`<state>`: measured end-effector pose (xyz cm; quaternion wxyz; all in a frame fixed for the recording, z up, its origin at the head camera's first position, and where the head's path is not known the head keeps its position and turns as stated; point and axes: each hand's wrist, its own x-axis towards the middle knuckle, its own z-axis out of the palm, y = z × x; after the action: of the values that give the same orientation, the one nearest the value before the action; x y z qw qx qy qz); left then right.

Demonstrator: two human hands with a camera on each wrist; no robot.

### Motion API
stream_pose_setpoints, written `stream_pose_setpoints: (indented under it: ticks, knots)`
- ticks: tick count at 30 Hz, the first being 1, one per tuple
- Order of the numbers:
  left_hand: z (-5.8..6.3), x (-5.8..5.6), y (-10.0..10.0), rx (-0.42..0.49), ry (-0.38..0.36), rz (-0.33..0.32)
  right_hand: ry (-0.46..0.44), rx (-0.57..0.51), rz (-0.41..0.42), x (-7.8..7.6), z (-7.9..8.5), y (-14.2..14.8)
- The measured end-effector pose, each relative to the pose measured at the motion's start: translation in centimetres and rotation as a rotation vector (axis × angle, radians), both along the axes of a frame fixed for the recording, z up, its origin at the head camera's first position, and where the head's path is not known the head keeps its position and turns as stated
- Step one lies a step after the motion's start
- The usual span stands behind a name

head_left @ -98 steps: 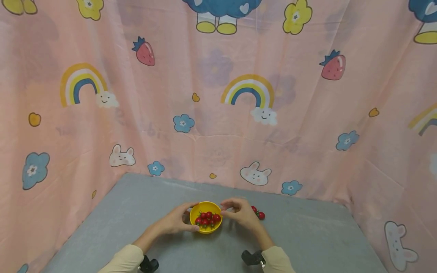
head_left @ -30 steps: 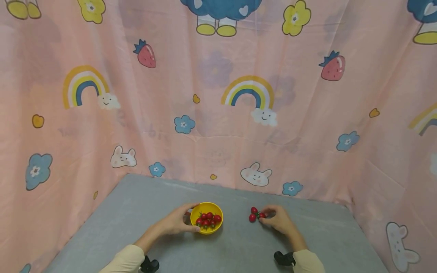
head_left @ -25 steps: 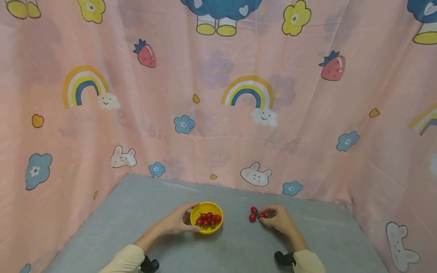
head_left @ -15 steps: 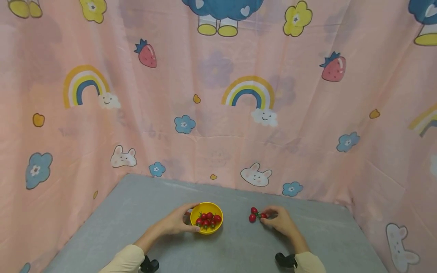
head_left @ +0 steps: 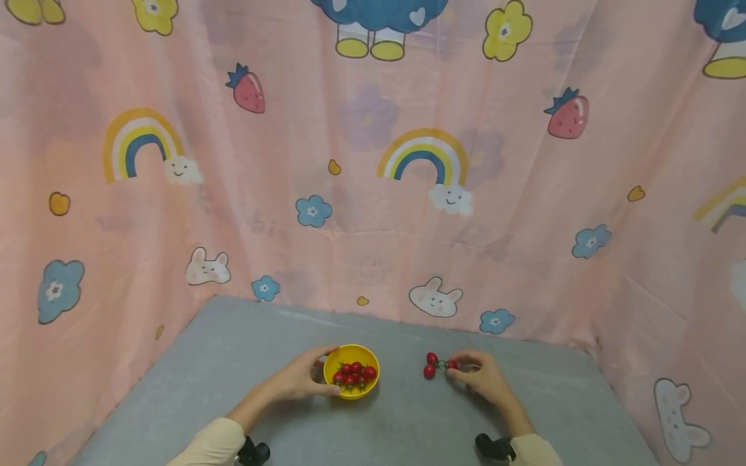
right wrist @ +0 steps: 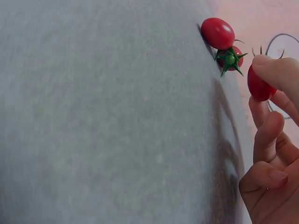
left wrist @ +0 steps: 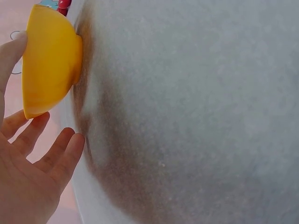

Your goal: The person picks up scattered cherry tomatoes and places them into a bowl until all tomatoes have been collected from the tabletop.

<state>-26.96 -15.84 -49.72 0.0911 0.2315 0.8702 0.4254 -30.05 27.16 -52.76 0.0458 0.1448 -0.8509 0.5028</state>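
Observation:
A yellow bowl (head_left: 357, 355) stands on the table with several red cherry tomatoes (head_left: 357, 369) inside. My left hand (head_left: 298, 378) holds it from the left, thumb at the near rim and fingertips at the far rim, as the left wrist view of the bowl (left wrist: 51, 60) also shows. To the right of the bowl, my right hand (head_left: 482, 377) pinches one cherry tomato (right wrist: 259, 86) between thumb and fingers, close over the table. Two more tomatoes lie just left of it, one red and oval (right wrist: 217, 33), the other showing its green calyx (right wrist: 230, 59).
The grey table (head_left: 280, 330) ends at the back against a pink curtain (head_left: 373, 259) printed with rainbows, rabbits and flowers. Black wrist mounts (head_left: 494, 446) sit at both cream sleeves.
My right hand has left the bowl's right side and moved right to the loose tomatoes. Over the last second it has drawn one slightly right, away from the other two. The left hand stays.

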Motion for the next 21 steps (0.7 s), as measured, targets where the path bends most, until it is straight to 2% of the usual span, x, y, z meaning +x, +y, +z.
stream_pose_setpoints:
  ticks: [4,14,21]
  knots:
    - [0.15,0.03,0.04,0.016,0.006,-0.009,0.007,-0.004,-0.007,0.00,-0.07,0.31]
    - [0.04,0.00,0.01,0.024,0.002,-0.026,-0.102,-0.029,-0.055,0.23,0.62,0.59]
    - [-0.24,-0.21,-0.11,0.018,-0.005,-0.013,-0.104,-0.030,-0.060,0.23,0.78,0.38]
